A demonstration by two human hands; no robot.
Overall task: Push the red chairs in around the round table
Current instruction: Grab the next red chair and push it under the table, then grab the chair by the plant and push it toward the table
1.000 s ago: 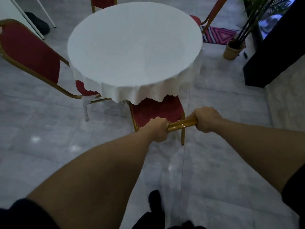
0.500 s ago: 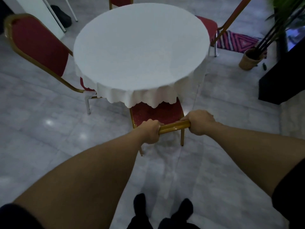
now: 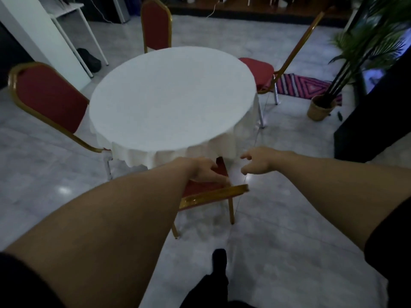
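A round table (image 3: 173,101) with a white cloth stands in the middle. The near red chair (image 3: 213,193) with a gold frame is tucked under its front edge, seat mostly hidden by the cloth. My left hand (image 3: 203,171) hovers above the chair's backrest, fingers loose, holding nothing. My right hand (image 3: 259,161) is off the chair to the right, fingers spread. A second red chair (image 3: 51,101) stands at the left, a third chair (image 3: 156,27) at the far side, and a fourth chair (image 3: 261,71) at the right, its seat partly under the table.
A potted palm (image 3: 322,107) in a woven basket and a striped rug (image 3: 304,85) lie at the right. A dark cabinet (image 3: 378,103) stands beside them. White table legs (image 3: 89,36) and a black bag (image 3: 89,60) are at the back left. My foot (image 3: 219,258) is below.
Both hands have let go of the near chair's gold top rail and lifted off it. The view has tilted up, showing more of the room.
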